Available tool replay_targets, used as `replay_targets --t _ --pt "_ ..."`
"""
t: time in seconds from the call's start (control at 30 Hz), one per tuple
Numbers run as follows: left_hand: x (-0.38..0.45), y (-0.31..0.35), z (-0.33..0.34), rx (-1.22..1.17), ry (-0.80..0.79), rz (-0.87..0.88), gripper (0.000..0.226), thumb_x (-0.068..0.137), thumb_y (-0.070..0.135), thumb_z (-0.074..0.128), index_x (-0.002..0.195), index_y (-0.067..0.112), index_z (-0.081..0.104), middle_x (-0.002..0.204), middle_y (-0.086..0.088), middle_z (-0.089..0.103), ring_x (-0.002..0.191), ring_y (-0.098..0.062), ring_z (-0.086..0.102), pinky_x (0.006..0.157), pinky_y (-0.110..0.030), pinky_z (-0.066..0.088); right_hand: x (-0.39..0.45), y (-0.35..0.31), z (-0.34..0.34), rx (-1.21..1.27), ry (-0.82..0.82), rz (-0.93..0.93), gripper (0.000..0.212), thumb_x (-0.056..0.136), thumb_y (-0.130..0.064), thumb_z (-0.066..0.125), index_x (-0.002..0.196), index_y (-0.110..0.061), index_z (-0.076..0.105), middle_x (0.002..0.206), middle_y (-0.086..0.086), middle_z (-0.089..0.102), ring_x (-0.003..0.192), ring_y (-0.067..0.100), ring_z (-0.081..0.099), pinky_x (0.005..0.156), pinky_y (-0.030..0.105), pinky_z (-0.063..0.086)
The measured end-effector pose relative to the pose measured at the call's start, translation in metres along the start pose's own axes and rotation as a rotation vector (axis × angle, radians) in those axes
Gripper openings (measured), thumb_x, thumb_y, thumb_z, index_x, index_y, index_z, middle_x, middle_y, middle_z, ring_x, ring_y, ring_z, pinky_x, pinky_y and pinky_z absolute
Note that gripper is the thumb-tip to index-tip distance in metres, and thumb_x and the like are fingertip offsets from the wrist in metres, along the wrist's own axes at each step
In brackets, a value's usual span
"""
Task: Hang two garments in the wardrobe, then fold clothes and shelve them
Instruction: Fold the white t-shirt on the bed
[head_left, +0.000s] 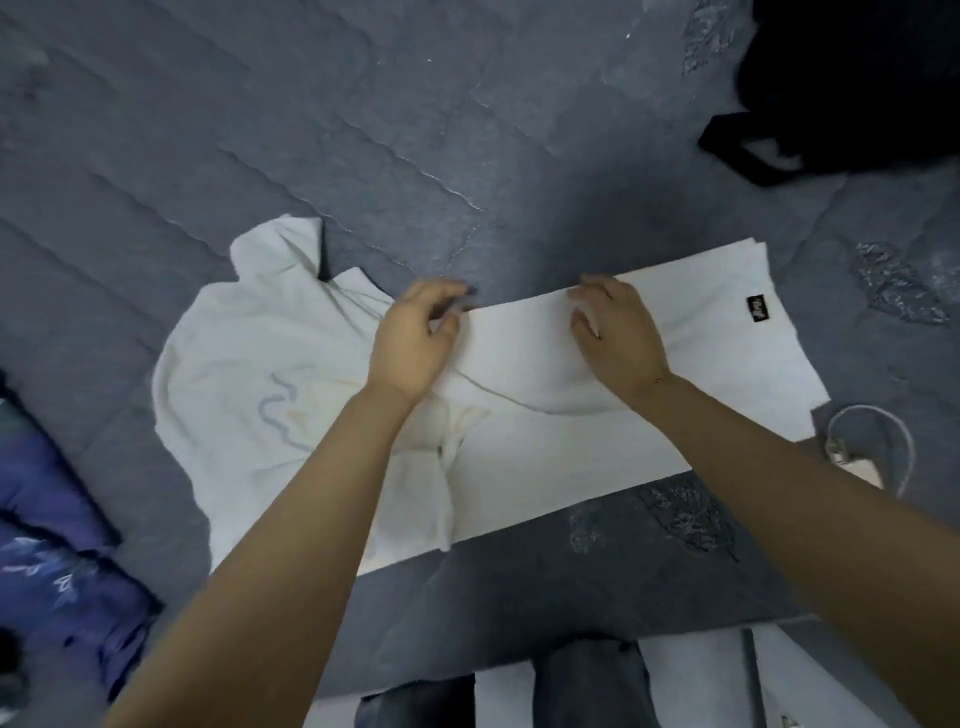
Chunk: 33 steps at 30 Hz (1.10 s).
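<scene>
Folding a white T-shirt (545, 415) spread across the grey bed (260, 130): left hand (415, 338) and right hand (613, 338) both pinching its far long edge in curled fingers (447, 306). Probably mid-fold, with shelving not yet begun. Next, likely drawing that edge evenly toward the body, keeping the sleeve tucked.

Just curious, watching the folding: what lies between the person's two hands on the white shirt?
In the head view, only smooth white shirt fabric spans the stretch between the left hand and the right hand; nothing else sits there.
</scene>
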<state>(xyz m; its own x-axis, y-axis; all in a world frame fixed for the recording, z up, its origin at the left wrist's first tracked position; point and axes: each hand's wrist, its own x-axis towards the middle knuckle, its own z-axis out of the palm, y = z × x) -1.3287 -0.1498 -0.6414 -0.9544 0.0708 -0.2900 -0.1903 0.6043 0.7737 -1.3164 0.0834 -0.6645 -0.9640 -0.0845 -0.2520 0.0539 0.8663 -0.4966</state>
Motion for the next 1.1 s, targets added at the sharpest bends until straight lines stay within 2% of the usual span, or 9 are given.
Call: replay_targets --t 0.13,0.23,0.4,0.5,0.57,0.63,0.8,0.9,1.1 --pt "0.010 -0.053 -0.086 0.235 0.324 -0.145 0.027 0.090 0.010 0.055 0.114 0.009 0.066 0.120 -0.013 0.060 0.115 -0.029 0.052 0.097 -0.028 0.036 0.007 -0.099 0.049 0.346 -0.124 0.100 0.015 0.095 -0.012 0.057 0.100 -0.004 0.067 0.104 0.012 0.065 0.097 0.025 0.057 0.087 0.032 0.044" --pt "0.023 -0.087 -0.126 0.414 0.466 -0.354 0.042 0.089 0.040 0.060 0.122 0.015 0.057 0.130 -0.011 0.046 0.124 -0.030 0.040 0.098 -0.037 0.031 0.025 -0.153 0.082 0.459 -0.197 0.180 0.029 0.095 -0.021 0.058 0.069 -0.009 0.049 0.070 0.006 0.049 0.070 0.018 0.044 0.066 0.031 0.035" --pt "0.055 -0.111 -0.149 0.098 0.041 -0.583 0.090 0.073 0.085 0.043 0.136 0.021 0.050 0.144 -0.005 0.047 0.137 -0.030 0.038 0.116 -0.048 0.018 0.061 -0.194 0.105 0.623 -0.221 0.455 0.041 0.091 -0.041 0.063 0.063 -0.020 0.040 0.065 -0.007 0.042 0.059 0.007 0.040 0.053 0.024 0.032" --pt "0.061 -0.118 -0.150 0.072 -0.049 -0.504 0.066 0.082 0.072 0.052 0.117 0.017 0.063 0.121 -0.007 0.064 0.119 -0.029 0.055 0.111 -0.044 0.031 0.071 -0.204 0.105 0.693 -0.275 0.480 0.037 0.091 -0.039 0.064 0.061 -0.026 0.046 0.062 -0.012 0.047 0.058 0.004 0.047 0.052 0.020 0.036" --pt "0.056 -0.119 -0.158 -0.015 -0.041 -0.371 0.036 0.090 0.051 0.060 0.092 0.015 0.063 0.086 -0.002 0.063 0.088 -0.023 0.059 0.085 -0.030 0.045 0.070 -0.210 0.099 0.712 -0.257 0.470 0.028 0.092 -0.036 0.064 0.068 -0.027 0.054 0.066 -0.014 0.054 0.056 -0.001 0.053 0.050 0.016 0.042" --pt "0.035 -0.115 -0.175 -0.164 0.003 -0.254 0.028 0.092 0.037 0.063 0.082 0.013 0.055 0.074 0.001 0.051 0.073 -0.015 0.050 0.068 -0.027 0.039 0.062 -0.212 0.091 0.748 -0.182 0.457 0.019 0.092 -0.037 0.063 0.077 -0.027 0.056 0.075 -0.013 0.058 0.060 -0.003 0.055 0.050 0.012 0.043" --pt "-0.064 -0.110 -0.213 -0.245 -0.004 0.015 0.014 0.082 0.007 0.069 0.094 0.015 0.066 0.082 0.009 0.062 0.076 -0.001 0.054 0.072 -0.018 0.043 0.008 -0.204 0.061 0.901 -0.151 0.362 0.015 0.092 -0.026 0.066 0.105 -0.020 0.062 0.101 -0.005 0.068 0.091 0.008 0.065 0.075 0.023 0.052" --pt "-0.129 -0.123 -0.209 -0.183 -0.054 0.088 0.029 0.077 -0.012 0.066 0.098 0.006 0.072 0.097 -0.003 0.070 0.092 -0.022 0.065 0.082 -0.038 0.051 -0.035 -0.198 0.047 0.937 -0.223 0.253 0.011 0.086 -0.018 0.071 0.093 -0.017 0.064 0.087 -0.006 0.070 0.083 0.009 0.067 0.070 0.018 0.052" --pt "-0.204 -0.162 -0.173 0.002 -0.110 0.137 0.016 0.082 0.014 0.068 0.095 0.009 0.076 0.099 0.000 0.073 0.090 -0.018 0.065 0.077 -0.037 0.051 -0.093 -0.172 0.063 0.337 -0.358 -0.175 0.020 0.080 0.002 0.075 0.087 -0.015 0.066 0.087 -0.002 0.070 0.079 0.006 0.060 0.074 0.020 0.045"
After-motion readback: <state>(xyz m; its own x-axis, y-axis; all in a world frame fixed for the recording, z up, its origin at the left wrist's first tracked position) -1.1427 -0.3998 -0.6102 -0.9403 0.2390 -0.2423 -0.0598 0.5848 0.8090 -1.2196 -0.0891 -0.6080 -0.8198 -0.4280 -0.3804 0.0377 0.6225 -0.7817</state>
